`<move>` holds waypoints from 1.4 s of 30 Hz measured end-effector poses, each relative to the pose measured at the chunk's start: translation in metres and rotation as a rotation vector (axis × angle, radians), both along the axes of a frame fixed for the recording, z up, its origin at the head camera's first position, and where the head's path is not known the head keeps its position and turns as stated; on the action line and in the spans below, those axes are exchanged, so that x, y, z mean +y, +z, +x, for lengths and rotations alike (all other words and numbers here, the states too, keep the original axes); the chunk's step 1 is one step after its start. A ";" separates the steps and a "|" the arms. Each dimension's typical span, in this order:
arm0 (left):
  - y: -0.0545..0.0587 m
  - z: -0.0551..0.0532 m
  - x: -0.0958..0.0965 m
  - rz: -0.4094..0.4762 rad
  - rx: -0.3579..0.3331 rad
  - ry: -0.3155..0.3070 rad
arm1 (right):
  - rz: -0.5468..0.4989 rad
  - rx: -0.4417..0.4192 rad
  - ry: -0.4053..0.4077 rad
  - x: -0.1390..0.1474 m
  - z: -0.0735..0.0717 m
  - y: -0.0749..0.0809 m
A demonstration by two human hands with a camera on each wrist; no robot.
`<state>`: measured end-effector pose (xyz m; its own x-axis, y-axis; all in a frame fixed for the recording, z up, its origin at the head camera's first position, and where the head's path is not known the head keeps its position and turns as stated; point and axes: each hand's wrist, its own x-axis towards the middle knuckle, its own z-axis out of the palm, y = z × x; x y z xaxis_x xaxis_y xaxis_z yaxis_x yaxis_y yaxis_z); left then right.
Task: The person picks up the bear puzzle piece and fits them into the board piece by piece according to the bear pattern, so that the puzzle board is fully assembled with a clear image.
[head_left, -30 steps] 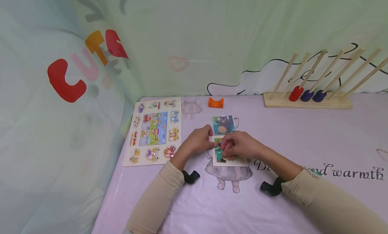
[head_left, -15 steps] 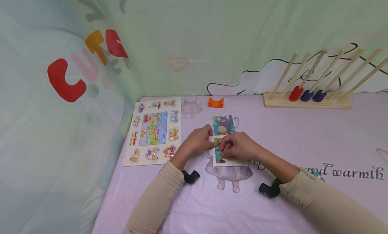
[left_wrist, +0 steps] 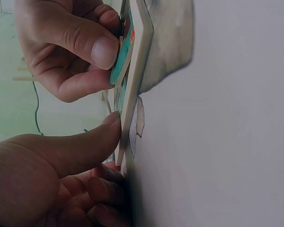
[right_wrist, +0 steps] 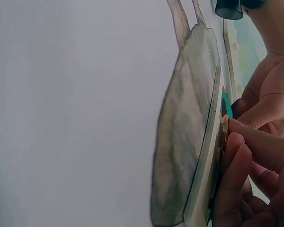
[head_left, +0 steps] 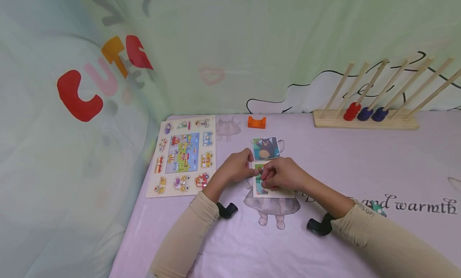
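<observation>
A small wooden puzzle board [head_left: 279, 193] with a pale frame and green picture lies in front of me. My left hand [head_left: 235, 166] holds its left edge, thumb [left_wrist: 92, 144] on the face and fingers curled at the side. My right hand [head_left: 284, 173] pinches a flat teal puzzle piece [left_wrist: 119, 68] between thumb and fingertips. That piece is tilted against the picture area; its far side is hidden by the fingers. Just above the board lies a square bear picture [head_left: 265, 149], near both hands' fingertips.
A wooden vehicle puzzle [head_left: 181, 154] lies to the left. An orange arch block [head_left: 257, 122] sits at the back. A peg stand [head_left: 365, 120] with red and blue rings stands at the back right. A teal piece [head_left: 377, 209] lies beside the right sleeve.
The right hand and forearm have shifted very slightly to the left, showing more of the teal piece beside the sleeve. My left hand keeps its place on the board.
</observation>
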<state>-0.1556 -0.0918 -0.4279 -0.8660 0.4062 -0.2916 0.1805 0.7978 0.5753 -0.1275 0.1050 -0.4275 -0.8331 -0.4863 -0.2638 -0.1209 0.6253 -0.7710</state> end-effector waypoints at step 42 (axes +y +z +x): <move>-0.002 -0.004 -0.005 0.027 -0.094 -0.044 | 0.073 -0.056 -0.002 0.007 -0.002 0.001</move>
